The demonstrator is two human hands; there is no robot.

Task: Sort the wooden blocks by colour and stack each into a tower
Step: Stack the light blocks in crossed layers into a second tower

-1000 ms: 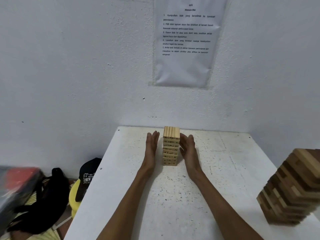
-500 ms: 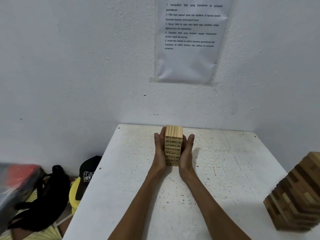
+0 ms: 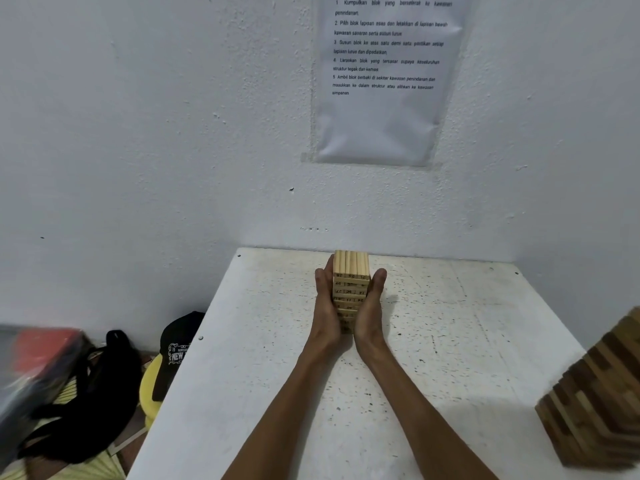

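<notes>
Pressing flat on opposite sides of the pale tower (image 3: 351,268), the left hand (image 3: 325,306) and right hand (image 3: 372,306) sandwich it between palms with the fingers straight. The tower stands upright on the table (image 3: 450,341), its numbered block ends facing the camera. Well right of it stands a dark tower (image 3: 595,400). Well left of it, off the table, lie a cap (image 3: 176,344) and a bag (image 3: 97,393).
</notes>
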